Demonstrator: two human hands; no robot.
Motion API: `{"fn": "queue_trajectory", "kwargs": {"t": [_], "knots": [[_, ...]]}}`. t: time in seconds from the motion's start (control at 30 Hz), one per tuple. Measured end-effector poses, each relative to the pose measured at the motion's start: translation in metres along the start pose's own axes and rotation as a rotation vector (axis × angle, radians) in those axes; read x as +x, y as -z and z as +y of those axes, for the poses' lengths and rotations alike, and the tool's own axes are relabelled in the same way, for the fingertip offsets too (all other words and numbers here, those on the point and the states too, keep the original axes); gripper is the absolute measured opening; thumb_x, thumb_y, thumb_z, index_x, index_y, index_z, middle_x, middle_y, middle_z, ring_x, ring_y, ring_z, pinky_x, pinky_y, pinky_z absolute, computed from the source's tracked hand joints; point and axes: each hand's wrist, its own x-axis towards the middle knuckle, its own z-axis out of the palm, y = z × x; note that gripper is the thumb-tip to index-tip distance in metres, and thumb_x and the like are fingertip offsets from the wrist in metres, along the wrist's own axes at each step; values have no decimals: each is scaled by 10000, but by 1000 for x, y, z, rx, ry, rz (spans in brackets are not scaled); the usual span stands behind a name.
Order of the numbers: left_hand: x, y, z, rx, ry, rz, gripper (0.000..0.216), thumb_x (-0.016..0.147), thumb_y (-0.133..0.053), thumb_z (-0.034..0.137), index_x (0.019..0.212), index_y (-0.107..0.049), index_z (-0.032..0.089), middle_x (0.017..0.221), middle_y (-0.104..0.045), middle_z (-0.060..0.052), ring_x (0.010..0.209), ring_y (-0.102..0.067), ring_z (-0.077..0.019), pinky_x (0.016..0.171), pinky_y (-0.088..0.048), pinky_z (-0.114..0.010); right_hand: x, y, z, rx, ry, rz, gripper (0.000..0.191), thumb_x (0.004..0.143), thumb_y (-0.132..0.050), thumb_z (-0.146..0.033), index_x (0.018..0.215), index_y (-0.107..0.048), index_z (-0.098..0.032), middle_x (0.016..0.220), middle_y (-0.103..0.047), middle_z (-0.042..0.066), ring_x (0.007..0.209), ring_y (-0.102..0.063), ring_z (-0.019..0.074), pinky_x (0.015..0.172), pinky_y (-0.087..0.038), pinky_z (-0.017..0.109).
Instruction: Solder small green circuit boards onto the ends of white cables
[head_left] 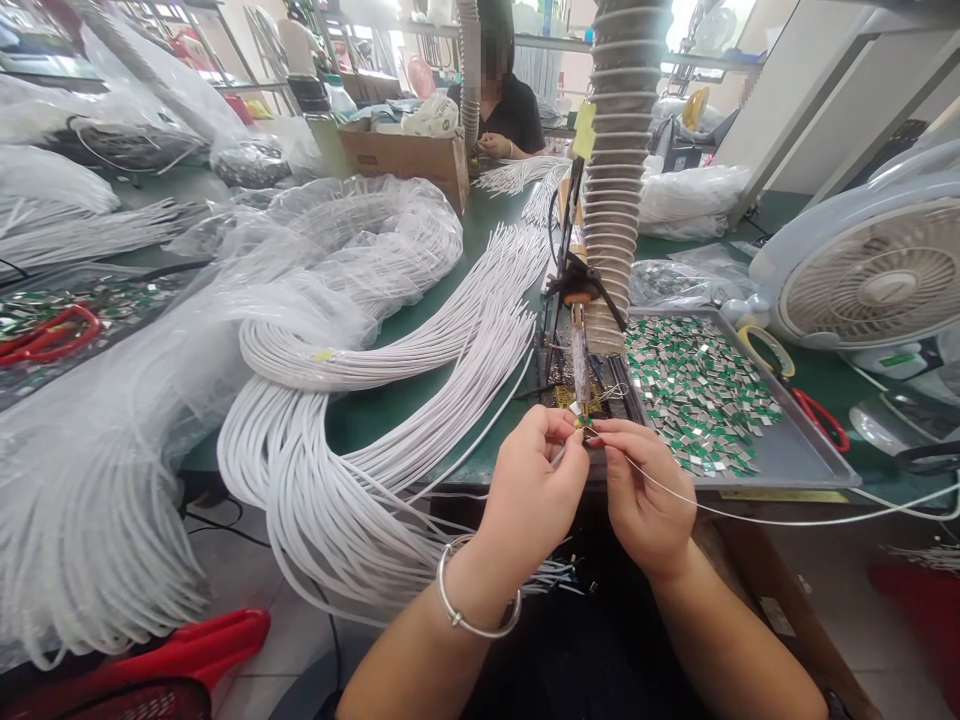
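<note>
My left hand (529, 480) is closed in a pinch on a small green circuit board (584, 422), with a bit of white cable showing by the thumb. Close beside it, my right hand (651, 495) pinches a thin solder wire (720, 515) that trails off to the right. Directly above the fingertips, a soldering iron (580, 350) is fixed pointing down, its tip at the board. My fingers partly hide the board and the wire's end. Bundles of white cables (360, 370) lie to the left of my hands.
A grey tray (814, 455) of small metal-and-green connectors stands at right, near red-handled scissors (821, 418), a tape roll (766, 350) and a fan (877, 270). A ribbed hose (619, 170) hangs behind the iron. Plastic-wrapped cables (300, 260) fill the left. Across the bench sits another person (517, 115).
</note>
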Motion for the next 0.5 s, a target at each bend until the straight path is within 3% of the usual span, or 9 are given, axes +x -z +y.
{"fn": "queue_trajectory", "kwargs": {"t": [0.5], "knots": [[-2,2,-1,-5,-4,-1,71,768,-516,203,716,-480,173,884,-593,-32,643,-561,-98,599,-455,-236,4,2,-5,-23,26,-9,195,842,-502,-68,957,-605,-187,923,-677,71,898,-651,156,774,-562,317]]}}
